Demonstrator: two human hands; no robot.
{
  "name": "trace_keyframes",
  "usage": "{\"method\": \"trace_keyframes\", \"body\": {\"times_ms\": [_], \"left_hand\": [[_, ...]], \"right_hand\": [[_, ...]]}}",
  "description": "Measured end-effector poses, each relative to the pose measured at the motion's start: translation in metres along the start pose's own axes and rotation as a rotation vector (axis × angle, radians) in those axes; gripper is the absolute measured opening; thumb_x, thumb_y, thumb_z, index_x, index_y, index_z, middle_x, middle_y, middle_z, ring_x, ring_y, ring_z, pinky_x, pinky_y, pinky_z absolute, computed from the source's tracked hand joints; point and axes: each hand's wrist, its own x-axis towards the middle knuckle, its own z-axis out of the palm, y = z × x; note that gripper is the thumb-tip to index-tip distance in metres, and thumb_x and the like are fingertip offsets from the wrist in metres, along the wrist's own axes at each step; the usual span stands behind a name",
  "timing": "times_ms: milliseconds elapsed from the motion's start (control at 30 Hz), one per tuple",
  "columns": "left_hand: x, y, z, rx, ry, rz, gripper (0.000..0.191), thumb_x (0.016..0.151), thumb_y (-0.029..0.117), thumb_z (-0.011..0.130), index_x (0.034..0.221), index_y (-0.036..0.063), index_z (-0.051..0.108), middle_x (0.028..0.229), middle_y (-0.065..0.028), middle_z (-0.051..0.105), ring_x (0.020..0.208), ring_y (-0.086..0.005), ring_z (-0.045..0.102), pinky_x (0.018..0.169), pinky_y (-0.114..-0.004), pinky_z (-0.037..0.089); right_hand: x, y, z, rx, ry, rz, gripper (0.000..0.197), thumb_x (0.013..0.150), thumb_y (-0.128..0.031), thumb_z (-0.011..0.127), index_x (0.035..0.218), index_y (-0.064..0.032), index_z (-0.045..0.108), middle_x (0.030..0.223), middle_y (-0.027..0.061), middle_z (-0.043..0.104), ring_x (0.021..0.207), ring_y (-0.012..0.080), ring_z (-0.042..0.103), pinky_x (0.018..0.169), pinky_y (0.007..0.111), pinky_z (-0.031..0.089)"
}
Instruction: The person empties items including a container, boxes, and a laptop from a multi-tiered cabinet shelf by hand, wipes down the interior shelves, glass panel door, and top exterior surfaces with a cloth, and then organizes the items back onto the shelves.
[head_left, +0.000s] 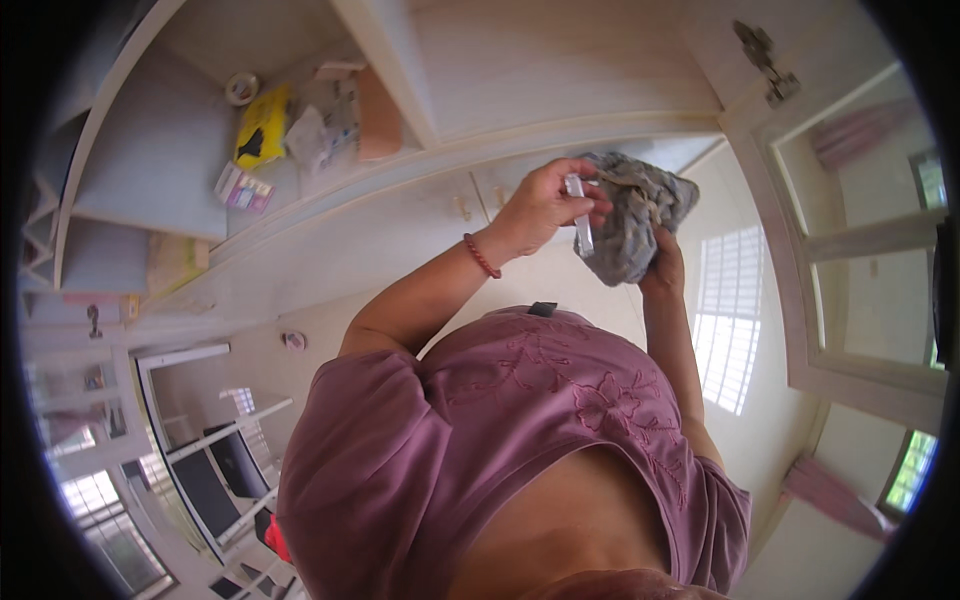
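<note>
My left hand (559, 202), with a red beaded bracelet (481, 256) on its wrist, holds a small, narrow white and silvery packet (580, 214) between thumb and fingers. Its fingertips lie at the left edge of a crumpled grey patterned bag or cloth (637, 217); whether they touch it is unclear. My right hand (664, 262) grips that bundle from below at its right side, with part of the fingers hidden behind it. Both hands are raised in front of an open cabinet. What the bundle contains is hidden.
The cabinet shelf (315, 191) holds a yellow packet (262, 126), a tape roll (242, 88), a small purple and white box (245, 190) and clear plastic packaging (322, 135). An open glass-paned door (795, 255) stands at right. A metal rack (217, 450) is at lower left.
</note>
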Motion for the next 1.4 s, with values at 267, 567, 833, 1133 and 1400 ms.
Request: {"method": "trace_keyframes", "body": {"times_ms": [267,567,833,1133,1400], "left_hand": [[-0.065,0.04,-0.019,0.466,0.262,0.309,0.028,0.092,0.005,0.053,0.118,0.0,0.047,0.085,-0.0114,0.067,0.058,-0.0089,0.059,0.05,-0.02,0.045],[-0.075,0.081,-0.074,0.297,0.773,0.682,0.031,0.091,0.005,0.048,0.122,0.0001,0.052,0.101,-0.0051,0.056,0.064,-0.0051,0.04,0.054,-0.018,0.034],[-0.049,0.106,-0.119,0.3,0.835,0.703,0.051,0.084,0.008,0.046,0.134,-0.003,0.042,0.12,-0.0106,0.052,0.099,-0.0207,0.054,0.086,-0.032,0.043],[-0.088,0.134,-0.136,0.152,0.728,0.645,0.047,0.094,0.028,0.049,0.129,-0.0041,0.048,0.129,-0.012,0.052,0.118,-0.0187,0.048,0.099,-0.03,0.035],[-0.125,0.066,-0.038,0.884,0.047,0.769,0.105,0.074,0.048,0.074,0.143,-0.0052,0.013,0.142,-0.024,0.026,0.128,-0.0339,0.035,0.106,-0.043,0.027]], "right_hand": [[-0.005,0.025,0.048,-0.033,-0.098,0.14,0.061,0.072,-0.014,0.068,0.127,-0.0001,0.045,0.12,0.0123,0.057,0.108,0.0266,0.057,0.095,0.039,0.047],[-0.014,0.043,0.104,-0.072,-0.174,0.229,0.058,0.071,-0.008,0.066,0.125,0.0006,0.046,0.116,0.0128,0.059,0.103,0.0261,0.06,0.091,0.037,0.049],[-0.027,0.05,0.199,-0.341,-0.245,0.152,0.057,0.066,0.001,0.066,0.12,0.0026,0.047,0.111,0.0126,0.06,0.098,0.0235,0.061,0.089,0.037,0.049],[0.002,0.097,0.272,-0.293,-0.337,-0.002,0.06,0.063,0.008,0.069,0.119,0.001,0.046,0.11,0.0106,0.059,0.101,0.0197,0.057,0.092,0.032,0.045],[-0.044,0.049,0.226,-0.26,-0.282,-0.042,0.057,0.076,-0.005,0.066,0.126,0.002,0.041,0.116,0.0102,0.055,0.108,0.0185,0.053,0.097,0.032,0.042]]}}
